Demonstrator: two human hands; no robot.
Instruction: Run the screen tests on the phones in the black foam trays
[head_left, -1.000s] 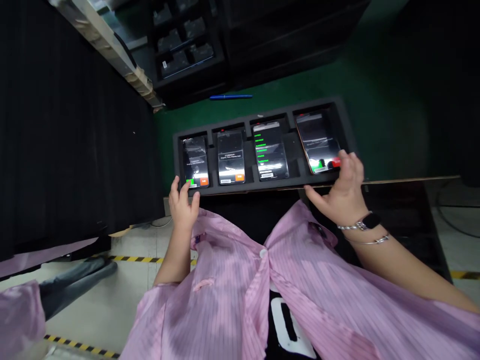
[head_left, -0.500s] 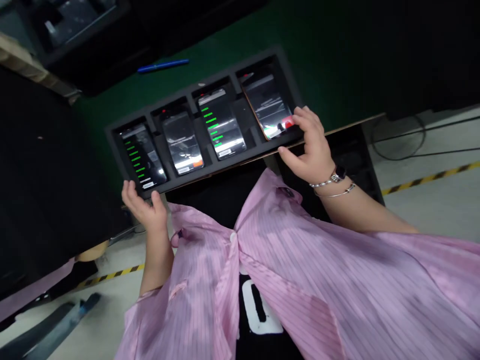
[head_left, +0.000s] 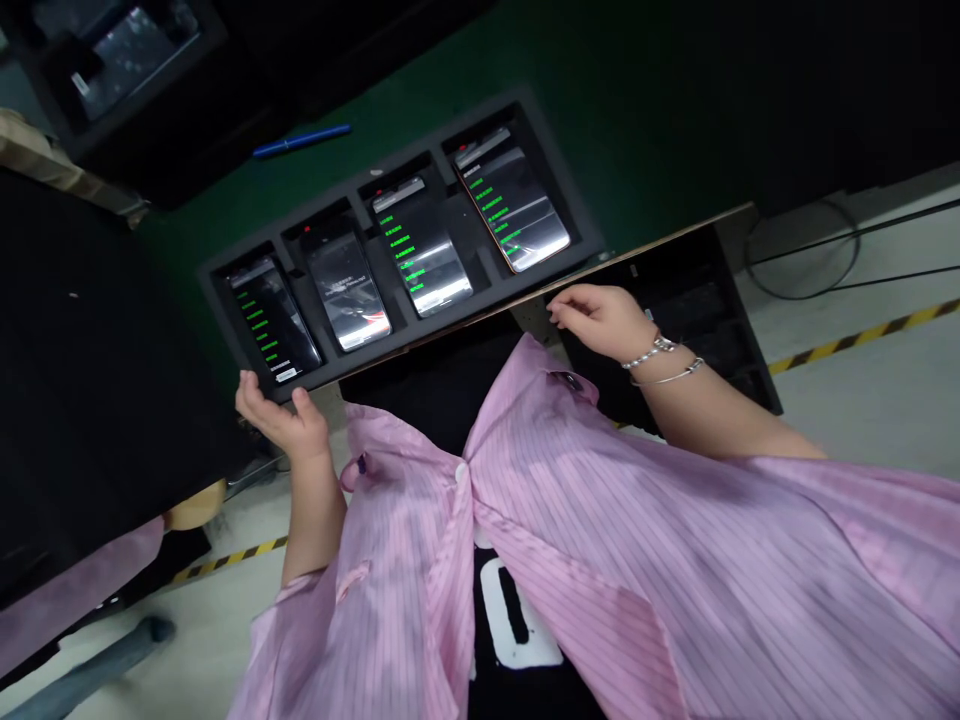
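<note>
A black foam tray (head_left: 592, 243) lies on the green table top and holds several phones with lit screens. The leftmost phone (head_left: 268, 320), the third phone (head_left: 420, 245) and the rightmost phone (head_left: 514, 210) show lists of green lines. The second phone (head_left: 349, 292) shows a grey dialog with an orange button. My left hand (head_left: 281, 415) grips the tray's near-left corner, fingers under it and thumb on the rim. My right hand (head_left: 600, 318) is off the tray at the table's front edge, its fingers curled in with nothing seen in them.
A blue pen (head_left: 300, 140) lies on the green mat (head_left: 660, 130) behind the tray. Another black tray (head_left: 112, 50) sits at the top left. Cables (head_left: 802, 260) and yellow-black tape (head_left: 862, 350) are on the floor. Another person's pink sleeve (head_left: 67, 590) shows at the bottom left.
My right hand has left the rightmost phone and drawn back to the table edge. That phone's screen went from red and green buttons to a green list. The view tilted.
</note>
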